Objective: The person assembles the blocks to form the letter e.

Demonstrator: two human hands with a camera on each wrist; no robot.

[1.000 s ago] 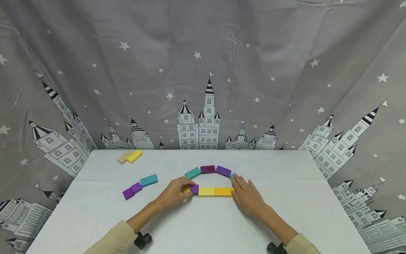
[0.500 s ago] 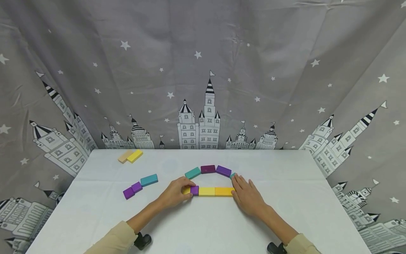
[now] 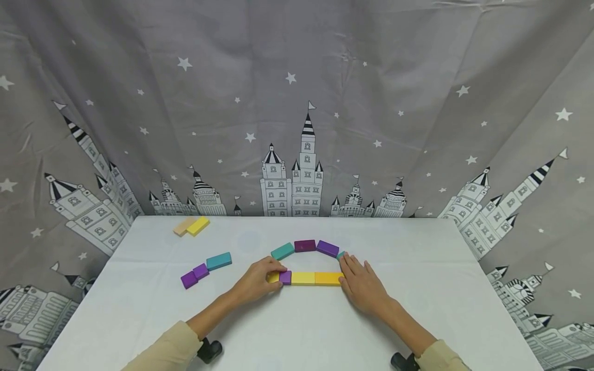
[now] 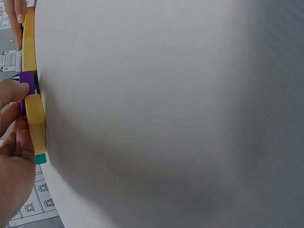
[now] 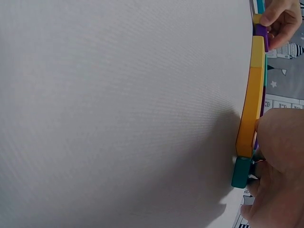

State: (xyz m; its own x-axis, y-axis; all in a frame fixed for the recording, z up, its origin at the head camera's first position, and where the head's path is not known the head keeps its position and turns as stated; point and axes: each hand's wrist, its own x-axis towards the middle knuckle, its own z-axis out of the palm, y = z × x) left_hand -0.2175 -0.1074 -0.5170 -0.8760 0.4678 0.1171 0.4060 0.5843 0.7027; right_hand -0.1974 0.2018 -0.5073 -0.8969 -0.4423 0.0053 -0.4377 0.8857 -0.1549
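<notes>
My left hand [image 3: 260, 279] pinches a small purple block [image 3: 285, 277], with its thumb on the near side in the left wrist view. Left of it lies a yellow block [image 4: 36, 121], partly covered by that hand in the head view. The row runs on right with a yellow block [image 3: 303, 278] and an orange block [image 3: 327, 279]. My right hand [image 3: 364, 286] lies with fingers extended at the row's right end, touching a teal block [image 3: 341, 254]. Behind the row curve a teal block [image 3: 282, 251], a maroon block [image 3: 304, 246] and a purple block [image 3: 327, 248].
Two small purple blocks [image 3: 195, 275] and a blue-teal block [image 3: 218, 261] lie in a line to the left. Farther back are a tan block [image 3: 183, 227] and a yellow block [image 3: 198, 226]. A grey castle-print curtain [image 3: 394, 77] hangs behind the white table [image 3: 297, 335].
</notes>
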